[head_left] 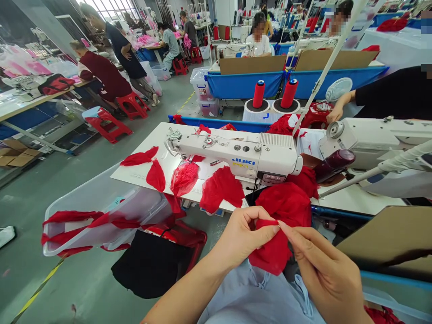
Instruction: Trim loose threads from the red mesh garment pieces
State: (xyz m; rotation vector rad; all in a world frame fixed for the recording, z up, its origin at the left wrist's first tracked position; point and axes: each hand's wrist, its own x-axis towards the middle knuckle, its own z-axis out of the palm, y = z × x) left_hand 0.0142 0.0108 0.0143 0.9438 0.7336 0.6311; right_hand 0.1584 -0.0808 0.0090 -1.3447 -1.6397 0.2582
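A piece of red fabric (272,254) hangs in front of my lap, its top edge pinched between both hands. My left hand (249,234) is closed on that edge with thumb and forefinger. Close against it, my right hand (320,261) pinches the same edge from the other side, the fingertips nearly touching. Just beyond my hands lies a heap of red fabric (286,202) at the table's near edge. More red cut pieces (222,189) are spread on the white sewing table (135,173), left of and below the sewing machine (236,153).
Left of the table stands a clear plastic bin (81,198) with red strips over its rim. A red stool (199,243) with a black cloth (151,265) is below. Cardboard (388,238) and a thread stand pole (330,67) are at right. A co-worker's arm (344,105) reaches in there.
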